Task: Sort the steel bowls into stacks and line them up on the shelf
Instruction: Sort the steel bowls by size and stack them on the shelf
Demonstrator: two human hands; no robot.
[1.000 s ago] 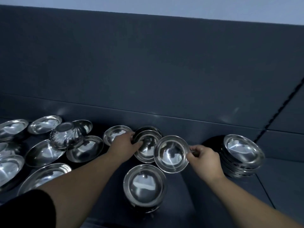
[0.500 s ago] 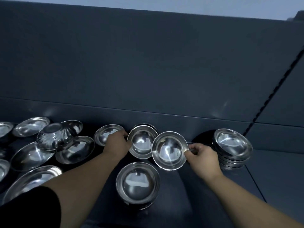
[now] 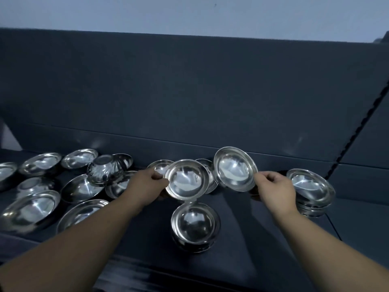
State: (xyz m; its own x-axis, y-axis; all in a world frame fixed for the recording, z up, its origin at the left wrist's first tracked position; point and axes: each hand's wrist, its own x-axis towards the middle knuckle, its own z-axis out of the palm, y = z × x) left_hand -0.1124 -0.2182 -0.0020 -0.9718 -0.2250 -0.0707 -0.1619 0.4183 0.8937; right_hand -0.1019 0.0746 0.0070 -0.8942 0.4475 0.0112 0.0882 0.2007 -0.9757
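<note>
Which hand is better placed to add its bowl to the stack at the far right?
The right hand: its tilted bowl is beside the right stack, while the left hand holds its bowl farther away.

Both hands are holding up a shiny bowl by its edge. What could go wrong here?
Each bowl is pinched only at its rim, so the tilted bowl in the right hand could slip and clatter down. The left hand holds its bowl right above the front stack; a careless drop might knock that. Loose bowls crowd the left side, where an elbow might catch them.
</note>
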